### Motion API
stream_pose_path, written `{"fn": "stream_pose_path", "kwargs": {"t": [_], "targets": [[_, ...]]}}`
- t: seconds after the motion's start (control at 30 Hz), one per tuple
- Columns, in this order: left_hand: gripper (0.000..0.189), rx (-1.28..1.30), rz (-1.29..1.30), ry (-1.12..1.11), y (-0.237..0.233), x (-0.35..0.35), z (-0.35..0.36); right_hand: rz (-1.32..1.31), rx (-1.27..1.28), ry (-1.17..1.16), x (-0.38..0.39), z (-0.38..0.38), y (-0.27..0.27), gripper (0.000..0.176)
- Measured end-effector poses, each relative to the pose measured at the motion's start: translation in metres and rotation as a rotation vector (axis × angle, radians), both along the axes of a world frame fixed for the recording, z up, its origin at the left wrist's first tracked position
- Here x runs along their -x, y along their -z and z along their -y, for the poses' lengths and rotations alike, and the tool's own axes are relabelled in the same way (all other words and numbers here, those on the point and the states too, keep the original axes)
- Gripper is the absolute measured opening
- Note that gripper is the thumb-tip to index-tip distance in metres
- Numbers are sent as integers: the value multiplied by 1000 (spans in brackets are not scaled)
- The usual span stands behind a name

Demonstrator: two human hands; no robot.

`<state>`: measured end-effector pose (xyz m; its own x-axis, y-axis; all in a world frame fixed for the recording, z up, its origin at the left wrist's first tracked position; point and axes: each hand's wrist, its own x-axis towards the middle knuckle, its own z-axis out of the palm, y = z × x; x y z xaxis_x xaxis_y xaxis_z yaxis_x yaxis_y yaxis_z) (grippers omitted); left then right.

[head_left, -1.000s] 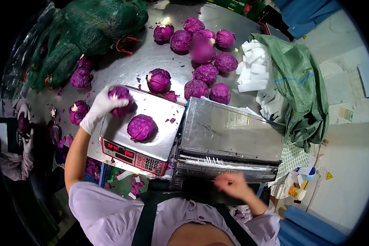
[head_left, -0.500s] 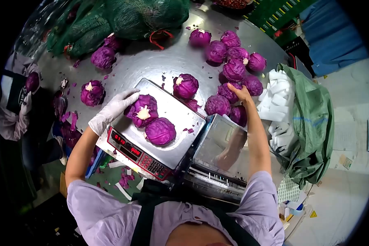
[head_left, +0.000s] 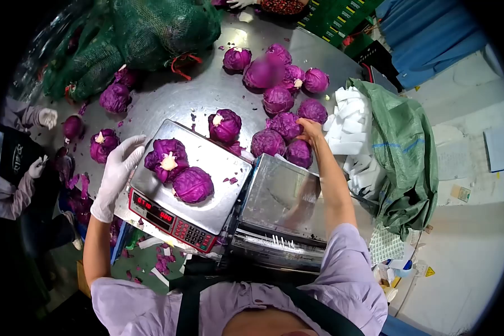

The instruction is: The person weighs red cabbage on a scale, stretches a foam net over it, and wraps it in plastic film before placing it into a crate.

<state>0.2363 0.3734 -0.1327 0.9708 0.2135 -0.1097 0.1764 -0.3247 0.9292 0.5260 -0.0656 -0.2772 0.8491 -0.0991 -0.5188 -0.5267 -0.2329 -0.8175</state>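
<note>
My left hand (head_left: 119,171), in a white glove, is held open beside the scale's left edge, its fingers apart from the cabbages. On the steel plate of the digital scale (head_left: 218,168) lie two red cabbages: one (head_left: 167,161) with its pale stem end up, the other (head_left: 193,185) close against it. My bare right hand (head_left: 311,132) curves its fingers round the right side of a red cabbage (head_left: 284,125) in the pile beyond the scale. Two more cabbages, one on the left (head_left: 267,143) and one below (head_left: 299,153), touch it.
Several more red cabbages (head_left: 278,99) lie on the steel table (head_left: 173,101). Green mesh sacks (head_left: 162,39) stand at the back left. A steel machine (head_left: 277,193) adjoins the scale; white strips (head_left: 350,120) and a green sack (head_left: 400,145) are at right. A co-worker's gloved hands (head_left: 47,118) show at left.
My left hand has let go of the cabbage on the scale and drawn back left, opening. My right hand has shifted slightly onto a pile cabbage. The whole view has swung right.
</note>
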Motion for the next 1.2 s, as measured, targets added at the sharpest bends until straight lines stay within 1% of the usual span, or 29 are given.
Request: {"fn": "stream_pose_path", "kwargs": {"t": [0.07, 0.1, 0.17, 0.2, 0.23, 0.3, 0.33, 0.37, 0.4, 0.43, 0.5, 0.53, 0.57, 0.6, 0.63, 0.7, 0.73, 0.77, 0.83, 0.87, 0.93, 0.97, 1.0, 1.03, 1.1, 1.13, 1.2], "targets": [[40, -35, -15, -24, -18, 13, 9, 40, -53, -11, 4, 2, -5, 30], [41, -43, -16, -41, -24, 19, 13, 38, -58, -10, 3, 5, -4, 30], [41, -16, 14, -45, -30, 28, 22, 53, -216, 3, -4, 10, -4, 29], [41, 17, 47, -49, -34, 32, 27, 82, -270, -41, 4, 7, -22, 30], [40, 69, 55, -39, -38, 35, 34, 92, -273, -43, 12, 4, -39, 30], [40, 128, 111, 26, -43, 39, 50, -5, -483, -84, 29, -5, -70, 31], [40, 139, 92, 42, -47, 40, 62, -35, -459, -135, 44, -12, -86, 32], [44, 241, 78, 69, -52, 40, 77, -34, -462, -143, 60, -19, -102, 32], [53, 313, 53, 103, -53, 39, 90, -100, -506, -241, 78, -27, -118, 32], [61, 378, 74, 128, -41, 38, 102, -166, -551, -340, 99, -37, -135, 32], [73, 411, 100, 131, -23, 38, 128, -185, -529, -488, 148, -61, -171, 31], [76, 509, 93, 123, -22, 40, 143, -217, -461, -591, 166, -69, -179, 31], [71, 639, 116, 82, -18, 44, 157, -204, -393, -652, 187, -78, -189, 35], [68, 811, 42, 102, -17, 50, 166, -186, -303, -734, 206, -86, -201, 38], [64, 982, -25, 120, -16, 57, 173, -160, -212, -816, 222, -92, -210, 40], [60, 1158, 72, 14, -4, 76, 187, 4, -128, -810, 251, -95, -209, 52], [62, 1147, 126, -50, -3, 87, 193, 94, -105, -820, 263, -94, -213, 54], [61, 1206, 141, -100, 4, 97, 198, 185, -77, -828, 275, -92, -216, 56], [61, 1244, 177, -171, 5, 116, 202, 618, 121, -791, 302, -90, -203, 57], [61, 1246, 178, -176, 6, 123, 204, 647, 186, -791, 321, -91, -217, 58], [61, 1220, 265, -258, 7, 138, 209, 734, 121, -792, 346, -92, -207, 60], [61, 1224, 266, -262, 9, 143, 209, 780, 72, -783, 356, -94, -203, 61], [61, 1160, 292, -292, 11, 148, 209, 793, 82, -768, 366, -97, -201, 62], [62, 1095, 315, -322, 12, 154, 210, 908, 116, -787, 374, -101, -196, 64], [62, 1075, 303, -341, 9, 165, 209, 987, 131, -760, 384, -105, -186, 64], [62, 1052, 293, -357, 8, 169, 208, 984, 130, -763, 387, -105, -183, 64], [60, 1018, 308, -359, 12, 175, 208, 843, 1, -741, 391, -106, -180, 60]]}}
